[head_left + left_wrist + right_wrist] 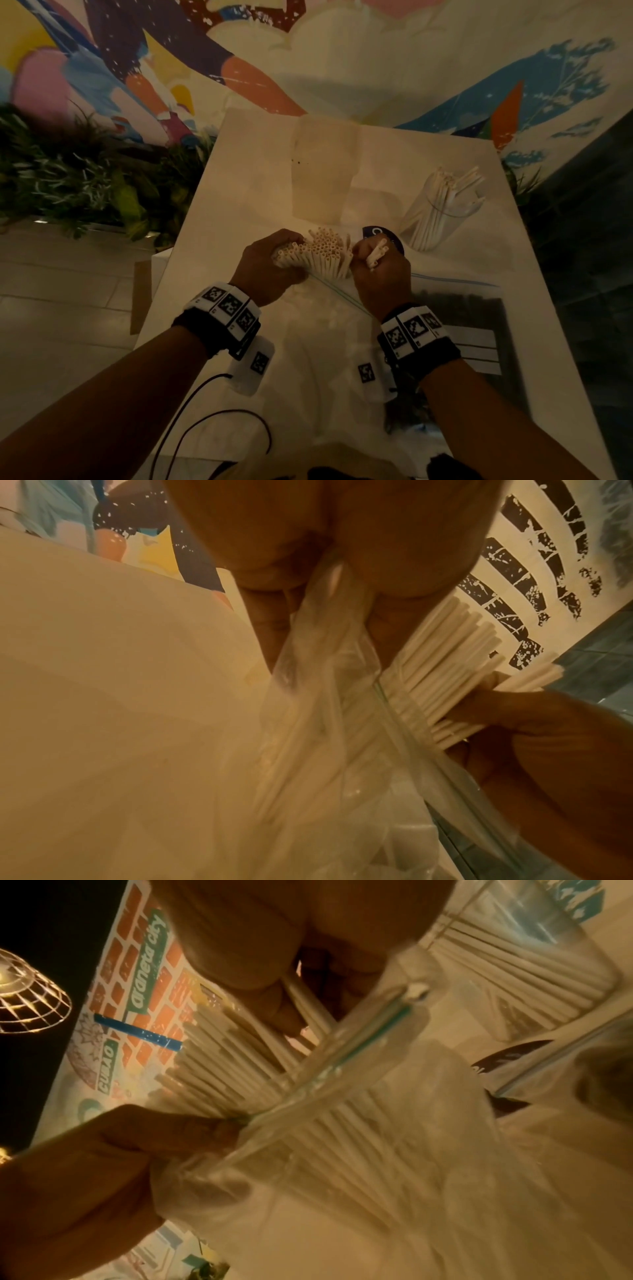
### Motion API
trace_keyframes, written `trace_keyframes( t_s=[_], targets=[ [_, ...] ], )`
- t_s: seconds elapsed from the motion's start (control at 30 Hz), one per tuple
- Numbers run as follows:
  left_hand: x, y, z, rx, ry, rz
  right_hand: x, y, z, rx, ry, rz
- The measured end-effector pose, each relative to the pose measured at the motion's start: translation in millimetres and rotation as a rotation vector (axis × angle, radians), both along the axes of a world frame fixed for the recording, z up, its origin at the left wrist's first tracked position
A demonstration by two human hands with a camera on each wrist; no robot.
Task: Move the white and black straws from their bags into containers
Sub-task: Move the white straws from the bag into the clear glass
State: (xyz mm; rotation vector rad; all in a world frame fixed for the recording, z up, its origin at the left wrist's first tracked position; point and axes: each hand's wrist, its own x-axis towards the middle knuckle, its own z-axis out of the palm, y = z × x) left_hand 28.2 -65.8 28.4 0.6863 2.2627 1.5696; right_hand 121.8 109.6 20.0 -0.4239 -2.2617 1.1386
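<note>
A fan of white straws (325, 253) sticks out of the mouth of a clear zip bag (329, 329) held up over the white table (239, 164). My left hand (270, 263) grips the bag's mouth and the straws (455, 669) at the left side. My right hand (378, 270) holds a small bunch of white straws (376, 255) pulled from the fan, fingers curled round them (304, 1007). A clear container (442, 212) at the right back holds several white straws. A bag of black straws (459, 329) lies flat at the right.
An empty translucent container (322, 171) stands behind the hands at the middle back. A dark round lid or coaster (380, 234) lies just behind my right hand. Plants (68, 178) border the table's left edge; a painted wall (342, 51) is beyond.
</note>
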Motion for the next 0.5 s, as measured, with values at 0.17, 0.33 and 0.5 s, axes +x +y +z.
trace_keyframes(
  t_s=[0.17, 0.33, 0.5],
  targets=[
    [-1, 0, 0, 0.004, 0.013, -0.013, 2, 1, -6, -0.091, -0.218, 0.151],
    [-2, 0, -3, -0.006, 0.025, 0.011, 1, -6, 3, -0.042, -0.140, 0.208],
    [-3, -1, -4, -0.034, 0.037, 0.014, -1, -8, 4, -0.015, -0.055, 0.107]
  ],
)
